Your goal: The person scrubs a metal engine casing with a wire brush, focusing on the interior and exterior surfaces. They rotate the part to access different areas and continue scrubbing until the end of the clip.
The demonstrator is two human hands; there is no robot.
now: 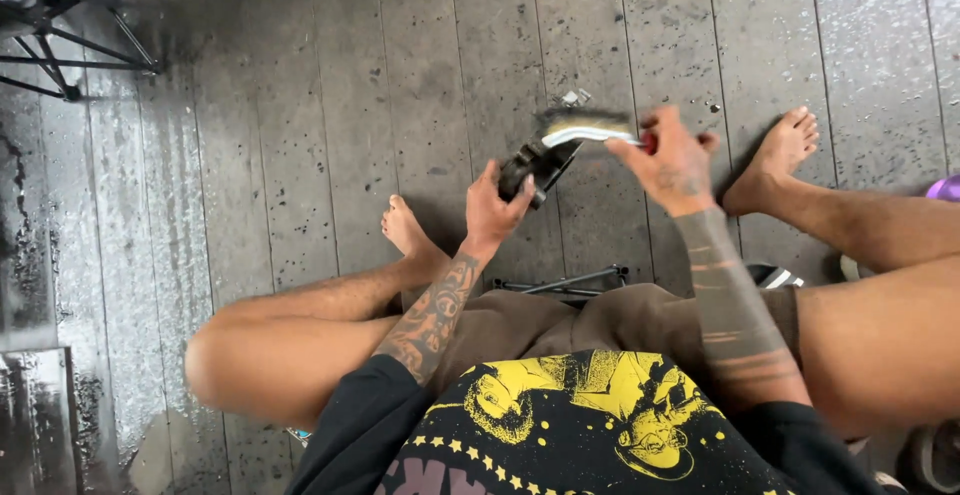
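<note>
Left hand [497,205] grip clenched on black clipper [537,165], right hand [672,160] grasping brush [585,127] against it

Floor [300,105]: grey wooden deck boards running away from the viewer, speckled with dark spots, gleaming wet and pale along the left side and upper right corner. Folding chair [60,15]: black metal legs standing in the top left corner, casting a soft shadow across the planks. Purple object [945,189]: peeking in at the right edge, kind unclear. Daylight falling evenly, diffuse, outdoors.
</note>
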